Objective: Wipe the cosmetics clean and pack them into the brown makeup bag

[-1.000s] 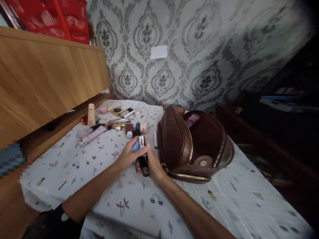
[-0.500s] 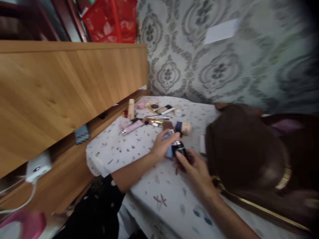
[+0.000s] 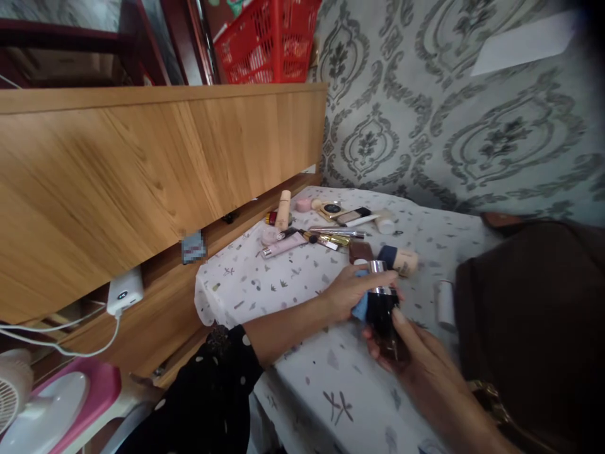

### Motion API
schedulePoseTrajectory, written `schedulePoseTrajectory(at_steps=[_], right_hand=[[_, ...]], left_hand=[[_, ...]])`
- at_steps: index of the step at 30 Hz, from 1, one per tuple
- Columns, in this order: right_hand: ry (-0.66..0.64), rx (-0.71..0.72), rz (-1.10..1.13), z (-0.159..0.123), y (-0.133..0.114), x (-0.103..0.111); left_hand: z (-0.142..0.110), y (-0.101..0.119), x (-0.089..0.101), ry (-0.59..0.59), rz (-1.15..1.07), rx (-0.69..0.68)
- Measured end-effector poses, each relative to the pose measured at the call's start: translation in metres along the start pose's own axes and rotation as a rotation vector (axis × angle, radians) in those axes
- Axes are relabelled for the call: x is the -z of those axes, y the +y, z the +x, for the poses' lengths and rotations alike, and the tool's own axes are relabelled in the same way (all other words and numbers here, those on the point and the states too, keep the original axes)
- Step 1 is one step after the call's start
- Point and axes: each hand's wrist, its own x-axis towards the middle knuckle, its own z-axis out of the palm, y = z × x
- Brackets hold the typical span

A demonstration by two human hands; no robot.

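My right hand (image 3: 413, 353) is wrapped around the dark body of a cosmetic bottle (image 3: 382, 312) with a silver collar and cap, held tilted above the table. My left hand (image 3: 347, 293) is closed on a blue cloth (image 3: 362, 301), its thumb and fingers reaching across the bottle's silver part. The cloth is partly hidden behind the bottle and fingers. Just beyond lie a brown block-like item (image 3: 361, 252) and a beige tube with a navy cap (image 3: 405, 261). Farther back are a pink tube (image 3: 284, 244), a beige bottle (image 3: 283, 210) and a compact (image 3: 331, 209).
A patterned white cloth (image 3: 250, 284) covers the table. To the right sits a dark brown bag (image 3: 529, 315), with a white cylinder (image 3: 445, 306) beside it. Along the left runs a wooden cabinet (image 3: 165, 157) bearing a red basket (image 3: 269, 44). A white power bank (image 3: 125, 291) with cables rests below.
The view has swung left and come nearer, so everything appears shifted right. Both hands still hold the bottle and blue cloth together; the bottle's silver top shows more plainly.
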Motion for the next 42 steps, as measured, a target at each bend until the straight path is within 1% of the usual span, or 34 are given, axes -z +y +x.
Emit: schedulePoseTrajectory(at_steps=[2, 3, 4, 9, 12, 13, 16, 17, 18, 21, 23, 24, 26, 28, 31, 33, 35, 38, 40, 42], right_hand=[[-0.094, -0.114, 0.078, 0.002, 0.005, 0.003], [-0.106, -0.144, 0.102, 0.002, 0.007, 0.004], [-0.095, -0.141, 0.104, 0.002, 0.009, 0.004], [-0.074, -0.029, -0.016, 0.0, 0.01, 0.003], [-0.015, 0.037, -0.088, -0.002, 0.009, 0.003], [0.019, 0.072, -0.112, -0.002, 0.009, 0.004], [0.147, 0.236, -0.126, -0.001, 0.01, 0.006], [0.17, 0.276, -0.116, 0.0, 0.01, 0.008], [0.189, 0.301, -0.102, 0.001, 0.011, 0.009], [0.28, 0.352, -0.063, 0.004, 0.013, 0.012], [0.32, 0.368, -0.056, 0.005, 0.015, 0.013], [0.332, 0.383, -0.054, 0.005, 0.016, 0.012], [0.341, 0.411, -0.049, 0.005, 0.016, 0.011], [0.328, 0.426, -0.05, 0.004, 0.014, 0.01], [0.286, 0.475, -0.072, 0.0, 0.001, 0.01], [0.28, 0.535, -0.089, -0.006, -0.015, 0.013], [0.301, 0.584, -0.116, -0.014, -0.035, 0.018], [0.304, 0.592, -0.185, -0.026, -0.061, 0.03], [0.27, 0.564, -0.172, -0.034, -0.073, 0.041], [0.236, 0.552, -0.13, -0.042, -0.083, 0.052]], left_hand=[[-0.001, -0.001, -0.002, 0.048, 0.028, -0.015], [-0.002, -0.001, -0.003, 0.064, 0.041, -0.025], [-0.003, 0.0, -0.005, 0.075, 0.053, -0.035], [-0.009, 0.004, -0.009, 0.079, 0.129, -0.074], [-0.012, 0.004, -0.011, 0.081, 0.191, -0.105], [-0.013, 0.004, -0.012, 0.084, 0.209, -0.127], [-0.016, 0.003, -0.014, 0.138, 0.286, -0.29], [-0.017, 0.002, -0.014, 0.13, 0.301, -0.315], [-0.017, 0.001, -0.013, 0.11, 0.311, -0.31], [-0.018, -0.001, -0.009, 0.022, 0.339, -0.216], [-0.018, -0.002, -0.006, -0.066, 0.347, -0.098], [-0.018, -0.002, -0.005, -0.092, 0.357, -0.062], [-0.019, -0.001, -0.004, -0.1, 0.356, 0.006], [-0.02, 0.001, -0.004, -0.057, 0.33, 0.077], [-0.022, 0.007, -0.001, 0.015, 0.289, 0.127], [-0.022, 0.009, 0.003, 0.01, 0.286, 0.12], [-0.02, 0.008, 0.008, -0.011, 0.3, 0.115], [-0.017, 0.006, 0.012, -0.015, 0.317, 0.129], [-0.016, 0.007, 0.006, -0.032, 0.32, 0.151], [-0.017, 0.01, -0.007, -0.066, 0.325, 0.162]])
